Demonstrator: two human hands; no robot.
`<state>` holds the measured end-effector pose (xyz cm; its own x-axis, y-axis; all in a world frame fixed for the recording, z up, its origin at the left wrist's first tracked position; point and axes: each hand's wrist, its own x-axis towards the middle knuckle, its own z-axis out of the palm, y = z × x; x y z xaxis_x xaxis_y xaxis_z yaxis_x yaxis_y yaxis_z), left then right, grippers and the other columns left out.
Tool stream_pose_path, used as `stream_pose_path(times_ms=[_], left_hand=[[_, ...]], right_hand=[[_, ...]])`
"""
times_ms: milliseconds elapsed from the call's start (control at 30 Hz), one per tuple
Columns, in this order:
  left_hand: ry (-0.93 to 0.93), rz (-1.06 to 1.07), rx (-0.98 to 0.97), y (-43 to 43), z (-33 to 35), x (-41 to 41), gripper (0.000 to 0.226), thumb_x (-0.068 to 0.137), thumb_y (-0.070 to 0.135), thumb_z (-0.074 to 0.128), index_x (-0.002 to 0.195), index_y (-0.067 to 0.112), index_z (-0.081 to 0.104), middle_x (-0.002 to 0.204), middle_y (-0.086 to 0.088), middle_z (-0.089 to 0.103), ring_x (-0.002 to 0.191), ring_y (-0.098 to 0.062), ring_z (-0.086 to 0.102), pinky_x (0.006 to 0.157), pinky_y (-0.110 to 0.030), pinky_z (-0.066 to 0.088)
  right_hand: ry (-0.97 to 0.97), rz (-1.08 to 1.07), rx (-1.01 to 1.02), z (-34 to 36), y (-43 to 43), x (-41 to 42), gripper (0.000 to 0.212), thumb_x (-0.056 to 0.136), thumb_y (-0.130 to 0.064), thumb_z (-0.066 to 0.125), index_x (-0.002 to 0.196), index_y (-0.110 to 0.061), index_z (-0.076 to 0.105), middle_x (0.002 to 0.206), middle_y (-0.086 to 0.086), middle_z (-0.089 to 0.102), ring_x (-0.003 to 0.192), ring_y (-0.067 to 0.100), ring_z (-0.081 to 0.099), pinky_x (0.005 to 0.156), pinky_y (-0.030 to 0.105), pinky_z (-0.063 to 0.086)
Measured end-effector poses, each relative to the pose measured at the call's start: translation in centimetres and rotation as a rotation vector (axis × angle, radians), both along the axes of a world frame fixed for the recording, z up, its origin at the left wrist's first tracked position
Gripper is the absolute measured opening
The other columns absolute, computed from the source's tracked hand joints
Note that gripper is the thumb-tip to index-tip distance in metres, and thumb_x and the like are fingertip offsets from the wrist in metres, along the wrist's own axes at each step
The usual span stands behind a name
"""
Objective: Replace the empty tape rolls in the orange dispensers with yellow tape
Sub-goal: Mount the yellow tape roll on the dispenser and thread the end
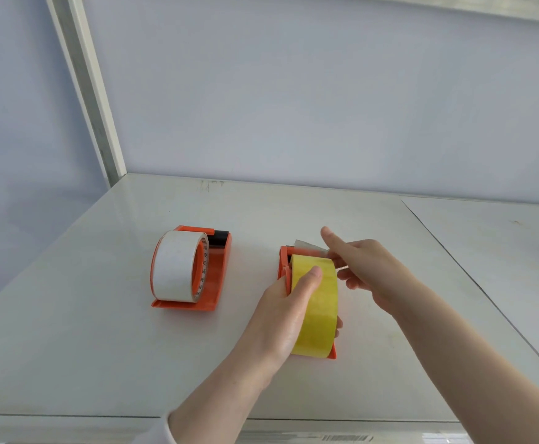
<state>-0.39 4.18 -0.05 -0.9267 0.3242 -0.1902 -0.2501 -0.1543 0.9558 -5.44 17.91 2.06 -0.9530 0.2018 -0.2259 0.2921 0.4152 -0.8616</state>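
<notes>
Yellow tape [314,302] is sitting in the right orange dispenser [332,353], where the left hand [285,315] is clamping it steady while the right hand [362,267] is pinching the loose tape end [306,245], apparently threading it. The left dispenser [212,274] is holding a white roll [173,264].

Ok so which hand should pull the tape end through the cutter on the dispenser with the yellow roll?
Right. The right hand is already at the loose tape end by the cutter, while the left hand clasps the yellow roll, steadying the dispenser.
</notes>
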Motion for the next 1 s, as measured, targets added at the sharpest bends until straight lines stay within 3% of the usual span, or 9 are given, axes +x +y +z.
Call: stream_pose_path(times_ms=[167, 267, 367, 500, 567, 700, 867, 933, 1000], left_hand=[[-0.012, -0.028, 0.006, 0.0, 0.1, 0.2, 0.042, 0.092, 0.039, 0.042, 0.105, 0.004, 0.062, 0.072, -0.011, 0.07, 0.058, -0.017, 0.067, 0.056, -0.02, 0.055], [-0.022, -0.038, 0.014, -0.1, 0.1, 0.3, 0.041, 0.092, 0.037, 0.043, 0.101, 0.002, 0.063, 0.068, -0.009, 0.07, 0.055, -0.015, 0.066, 0.054, -0.019, 0.054], [-0.018, -0.06, 0.006, -0.4, 0.1, 0.5, 0.04, 0.092, 0.035, 0.043, 0.101, 0.003, 0.064, 0.068, -0.006, 0.071, 0.059, -0.014, 0.068, 0.055, -0.018, 0.054], [-0.002, -0.091, -0.002, -0.8, 0.0, 0.8, 0.044, 0.091, 0.032, 0.04, 0.1, -0.004, 0.063, 0.071, -0.008, 0.071, 0.06, -0.013, 0.067, 0.054, -0.017, 0.051], [0.0, -0.095, 0.001, -1.0, 0.0, 1.0, 0.041, 0.091, 0.028, 0.041, 0.1, -0.004, 0.063, 0.071, -0.007, 0.071, 0.059, -0.011, 0.067, 0.052, -0.015, 0.049], [0.029, -0.107, 0.011, -0.8, 0.0, 1.2, 0.03, 0.087, 0.026, 0.049, 0.1, 0.003, 0.063, 0.071, -0.003, 0.072, 0.062, -0.01, 0.069, 0.055, -0.015, 0.051], [0.007, -0.037, 0.017, -0.6, 0.2, 0.7, 0.033, 0.089, 0.041, 0.046, 0.092, 0.013, 0.064, 0.069, -0.005, 0.072, 0.059, -0.014, 0.068, 0.059, -0.022, 0.056], [-0.002, -0.015, 0.014, -0.4, 0.1, 0.6, 0.03, 0.09, 0.04, 0.047, 0.091, 0.014, 0.063, 0.069, -0.006, 0.071, 0.057, -0.014, 0.068, 0.057, -0.022, 0.056], [-0.009, -0.013, 0.018, -0.2, 0.1, 0.7, 0.03, 0.09, 0.037, 0.048, 0.091, 0.013, 0.064, 0.071, -0.009, 0.071, 0.058, -0.015, 0.068, 0.057, -0.021, 0.056]], right_hand=[[-0.013, -0.075, -0.119, -0.1, -0.6, -0.5, 0.042, 0.078, -0.051, 0.062, 0.078, -0.01, 0.068, 0.084, 0.006, 0.054, 0.071, 0.021, 0.04, 0.069, 0.031, 0.037], [0.01, -0.052, -0.157, 0.3, -1.0, -0.9, 0.027, 0.074, -0.046, 0.068, 0.073, -0.019, 0.069, 0.073, -0.002, 0.055, 0.066, 0.014, 0.041, 0.068, 0.026, 0.036], [0.045, 0.054, -0.125, 0.9, -1.1, -1.0, 0.028, 0.073, -0.042, 0.07, 0.089, -0.019, 0.072, 0.07, -0.008, 0.059, 0.065, 0.006, 0.046, 0.061, 0.019, 0.032], [0.08, 0.156, -0.153, 1.6, -0.8, -1.4, 0.023, 0.073, -0.036, 0.072, 0.084, -0.015, 0.073, 0.082, 0.001, 0.068, 0.075, 0.012, 0.056, 0.073, 0.026, 0.046], [0.099, 0.155, -0.17, 2.1, -0.7, -2.0, 0.016, 0.077, -0.032, 0.069, 0.08, -0.017, 0.071, 0.084, -0.003, 0.07, 0.073, 0.01, 0.057, 0.069, 0.02, 0.046], [0.103, 0.049, -0.353, 2.8, -0.8, -3.5, 0.013, 0.081, -0.025, 0.067, 0.087, -0.014, 0.065, 0.081, -0.003, 0.069, 0.065, 0.009, 0.063, 0.053, 0.013, 0.052], [-0.067, 0.003, -0.67, 3.7, -0.6, -3.9, 0.016, 0.086, -0.027, 0.061, 0.082, -0.012, 0.064, 0.067, -0.001, 0.074, 0.057, 0.015, 0.07, 0.055, 0.021, 0.057], [-0.098, 0.053, -0.746, 4.0, -0.2, -3.4, 0.019, 0.083, -0.029, 0.063, 0.089, -0.011, 0.065, 0.075, 0.002, 0.075, 0.068, 0.019, 0.071, 0.06, 0.024, 0.058], [-0.073, 0.138, -0.619, 3.4, -0.2, -3.0, 0.019, 0.081, -0.027, 0.066, 0.093, -0.013, 0.067, 0.087, 0.002, 0.073, 0.078, 0.018, 0.068, 0.062, 0.021, 0.058]])
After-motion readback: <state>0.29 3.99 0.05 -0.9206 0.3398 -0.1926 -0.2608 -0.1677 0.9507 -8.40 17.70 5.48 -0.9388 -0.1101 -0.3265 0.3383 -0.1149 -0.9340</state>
